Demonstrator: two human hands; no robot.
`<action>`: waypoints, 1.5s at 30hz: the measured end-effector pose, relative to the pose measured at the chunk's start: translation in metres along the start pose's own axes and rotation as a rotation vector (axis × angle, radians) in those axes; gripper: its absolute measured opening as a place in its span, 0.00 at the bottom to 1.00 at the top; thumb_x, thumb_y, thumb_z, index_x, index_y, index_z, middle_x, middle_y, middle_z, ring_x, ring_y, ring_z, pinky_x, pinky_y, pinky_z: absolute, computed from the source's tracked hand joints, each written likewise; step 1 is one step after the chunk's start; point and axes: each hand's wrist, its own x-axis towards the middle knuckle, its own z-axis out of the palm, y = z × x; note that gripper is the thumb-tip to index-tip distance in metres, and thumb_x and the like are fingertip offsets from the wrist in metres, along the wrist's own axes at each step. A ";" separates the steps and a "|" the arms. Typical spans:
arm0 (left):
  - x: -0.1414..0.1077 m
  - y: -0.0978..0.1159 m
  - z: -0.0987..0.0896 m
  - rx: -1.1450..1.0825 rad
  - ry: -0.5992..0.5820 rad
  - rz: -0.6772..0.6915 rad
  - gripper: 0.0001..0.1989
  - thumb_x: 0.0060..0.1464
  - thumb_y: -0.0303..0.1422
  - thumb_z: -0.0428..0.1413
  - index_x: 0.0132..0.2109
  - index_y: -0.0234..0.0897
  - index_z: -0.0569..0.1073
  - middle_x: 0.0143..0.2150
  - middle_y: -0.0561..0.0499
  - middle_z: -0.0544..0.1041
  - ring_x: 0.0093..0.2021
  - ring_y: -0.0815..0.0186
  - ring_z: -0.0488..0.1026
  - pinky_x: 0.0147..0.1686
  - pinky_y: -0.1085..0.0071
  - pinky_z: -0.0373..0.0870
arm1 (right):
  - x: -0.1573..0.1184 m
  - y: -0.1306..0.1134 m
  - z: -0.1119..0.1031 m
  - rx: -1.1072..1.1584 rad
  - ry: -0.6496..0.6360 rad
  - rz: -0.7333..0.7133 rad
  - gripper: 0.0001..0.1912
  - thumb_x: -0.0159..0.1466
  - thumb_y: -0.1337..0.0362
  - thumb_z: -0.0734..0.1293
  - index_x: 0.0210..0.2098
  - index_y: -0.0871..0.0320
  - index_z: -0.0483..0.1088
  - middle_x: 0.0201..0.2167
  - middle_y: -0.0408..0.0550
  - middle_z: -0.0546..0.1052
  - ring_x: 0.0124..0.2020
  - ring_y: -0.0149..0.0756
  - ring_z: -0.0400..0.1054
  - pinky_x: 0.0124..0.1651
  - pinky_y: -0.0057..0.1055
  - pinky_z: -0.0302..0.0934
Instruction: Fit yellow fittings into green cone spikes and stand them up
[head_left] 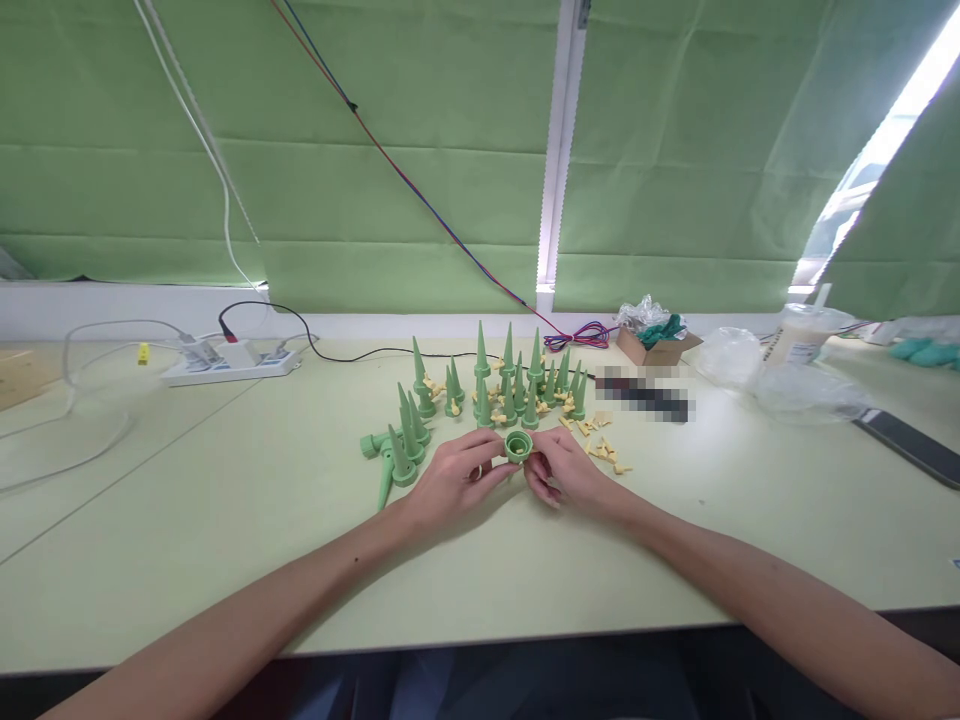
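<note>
- Left hand: thumb and fingers pinch a hollow green piece, open end toward the camera, in front of the cones.
- Right hand: fingers curled at the piece's right side; I cannot tell whether they grasp it.
- Just beyond, loose yellow parts lie on the desk.
- Green cones stand clustered behind the held piece.
- Farther back: power strip left, cardboard box right.
</note>
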 end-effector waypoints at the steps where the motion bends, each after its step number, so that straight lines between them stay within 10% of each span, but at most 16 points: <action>1: -0.001 -0.001 0.000 0.018 -0.017 0.021 0.10 0.64 0.34 0.51 0.38 0.35 0.74 0.34 0.48 0.73 0.28 0.70 0.67 0.28 0.75 0.63 | 0.000 0.001 -0.001 0.003 -0.013 0.003 0.28 0.69 0.55 0.55 0.13 0.56 0.53 0.06 0.40 0.63 0.07 0.24 0.52 0.15 0.23 0.43; 12: -0.003 -0.015 0.002 0.198 -0.014 0.130 0.12 0.65 0.31 0.48 0.52 0.40 0.73 0.43 0.44 0.77 0.32 0.69 0.73 0.29 0.74 0.66 | 0.001 0.002 0.002 -0.003 0.022 0.011 0.29 0.68 0.52 0.57 0.13 0.56 0.52 0.06 0.40 0.63 0.07 0.24 0.52 0.13 0.23 0.42; 21: 0.006 0.002 -0.006 -0.128 0.058 -0.345 0.09 0.64 0.37 0.50 0.42 0.37 0.70 0.31 0.52 0.72 0.24 0.71 0.67 0.26 0.74 0.65 | -0.002 -0.004 0.005 -0.113 0.118 -0.119 0.28 0.69 0.46 0.56 0.20 0.57 0.58 0.11 0.37 0.63 0.11 0.25 0.57 0.16 0.24 0.51; 27: 0.007 0.004 -0.008 -0.551 -0.179 -0.556 0.20 0.64 0.49 0.47 0.35 0.36 0.68 0.21 0.55 0.70 0.19 0.70 0.64 0.22 0.73 0.61 | -0.004 0.000 0.001 -0.231 0.077 -0.189 0.25 0.70 0.47 0.55 0.24 0.56 0.59 0.15 0.36 0.63 0.12 0.24 0.57 0.17 0.24 0.51; 45: 0.007 0.008 -0.009 -0.409 -0.146 -0.424 0.18 0.62 0.40 0.52 0.26 0.35 0.64 0.25 0.55 0.65 0.24 0.71 0.64 0.24 0.75 0.60 | -0.007 0.001 0.002 -0.274 -0.009 -0.165 0.26 0.71 0.48 0.54 0.22 0.55 0.58 0.10 0.35 0.59 0.11 0.26 0.51 0.18 0.26 0.50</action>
